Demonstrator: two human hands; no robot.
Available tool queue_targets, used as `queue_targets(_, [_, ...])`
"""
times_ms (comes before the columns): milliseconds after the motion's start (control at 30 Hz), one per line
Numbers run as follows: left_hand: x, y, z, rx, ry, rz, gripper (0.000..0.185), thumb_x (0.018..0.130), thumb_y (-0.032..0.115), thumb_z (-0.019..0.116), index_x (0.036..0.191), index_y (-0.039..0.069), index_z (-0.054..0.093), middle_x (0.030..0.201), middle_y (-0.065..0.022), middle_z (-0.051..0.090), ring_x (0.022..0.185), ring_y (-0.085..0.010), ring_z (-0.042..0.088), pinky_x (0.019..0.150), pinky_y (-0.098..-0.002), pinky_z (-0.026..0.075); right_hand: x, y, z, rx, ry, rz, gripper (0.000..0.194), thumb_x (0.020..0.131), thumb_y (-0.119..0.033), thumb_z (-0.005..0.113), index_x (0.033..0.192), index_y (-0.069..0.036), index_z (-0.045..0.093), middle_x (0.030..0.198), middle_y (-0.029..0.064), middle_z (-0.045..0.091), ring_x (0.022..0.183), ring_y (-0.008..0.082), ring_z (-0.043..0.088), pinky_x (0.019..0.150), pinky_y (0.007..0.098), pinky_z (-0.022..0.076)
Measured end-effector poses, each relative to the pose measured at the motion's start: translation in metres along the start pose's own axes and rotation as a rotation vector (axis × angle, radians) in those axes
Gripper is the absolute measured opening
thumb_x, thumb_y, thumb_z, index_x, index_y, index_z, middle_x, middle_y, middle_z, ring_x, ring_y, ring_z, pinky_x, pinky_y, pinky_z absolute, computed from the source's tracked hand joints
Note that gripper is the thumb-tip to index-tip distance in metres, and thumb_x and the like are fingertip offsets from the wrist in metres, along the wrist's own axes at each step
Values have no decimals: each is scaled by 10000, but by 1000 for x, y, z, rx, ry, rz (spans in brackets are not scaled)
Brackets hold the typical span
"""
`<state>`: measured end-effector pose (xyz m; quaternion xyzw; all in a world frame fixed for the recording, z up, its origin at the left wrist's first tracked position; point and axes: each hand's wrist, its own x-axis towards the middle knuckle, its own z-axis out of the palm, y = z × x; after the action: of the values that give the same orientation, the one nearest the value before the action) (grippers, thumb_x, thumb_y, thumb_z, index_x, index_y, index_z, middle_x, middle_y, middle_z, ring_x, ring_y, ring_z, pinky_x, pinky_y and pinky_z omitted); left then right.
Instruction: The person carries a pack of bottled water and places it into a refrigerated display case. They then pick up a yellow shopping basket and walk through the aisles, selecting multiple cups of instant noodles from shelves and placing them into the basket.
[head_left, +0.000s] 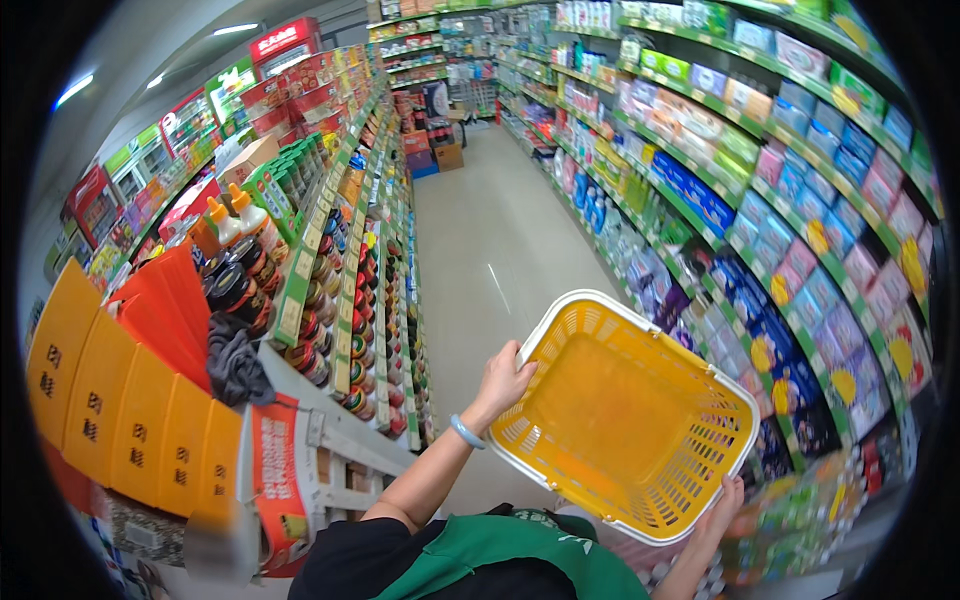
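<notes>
A yellow plastic shopping basket (611, 412) with a white rim is held tilted in front of me, its open top facing up, and nothing shows inside it. My left hand (508, 382) grips the rim on the left side, with a pale bangle on that wrist. On the lower right, my right hand (721, 510) holds the basket's rim near the corner; part of its fingers is hidden by the basket. Below the basket, a green apron (502, 559) over a black shirt covers my body.
A tiled aisle floor (487, 217) runs ahead. Shelves with jars (360, 330) stand on the left, shelves with packaged paper goods (795, 262) on the right. Cardboard boxes (449, 157) sit at the far end. Orange packages (139, 427) are near on the left.
</notes>
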<state>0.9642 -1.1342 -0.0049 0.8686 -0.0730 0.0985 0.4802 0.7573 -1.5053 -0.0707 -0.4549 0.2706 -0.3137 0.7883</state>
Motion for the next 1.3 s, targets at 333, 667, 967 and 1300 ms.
queue_targets(333, [185, -29, 26, 105, 264, -162, 295, 791, 183, 665, 982, 0, 533, 820, -203, 624, 762, -330, 621, 661, -399, 481, 254, 47, 202, 8, -325, 111, 156, 805, -36, 525, 949, 8, 484, 922, 107, 590, 822, 186, 587, 773, 312, 477])
queue_targets(667, [348, -110, 3, 95, 546, -277, 226, 798, 120, 640, 946, -8, 527, 832, -181, 640, 779, -305, 647, 670, -375, 490, 429, 151, 452, -71, -600, 204, 139, 813, -28, 529, 947, 0, 505, 910, 89, 611, 805, 169, 600, 777, 301, 477])
queue_targets(967, [581, -183, -30, 145, 602, -313, 191, 800, 87, 644, 917, -17, 534, 802, -106, 628, 724, -159, 598, 654, -306, 475, 549, 228, 678, -128, -638, 237, 140, 788, -16, 553, 916, -16, 497, 900, 86, 606, 816, 151, 576, 795, 278, 446])
queue_targets(1300, [872, -258, -8, 58, 508, -281, 210, 813, 101, 631, 949, -17, 522, 842, -119, 615, 759, -182, 595, 674, -317, 469, 731, 313, 880, -107, -582, 231, 117, 796, -32, 554, 898, -19, 499, 880, 82, 610, 773, 152, 577, 764, 296, 466])
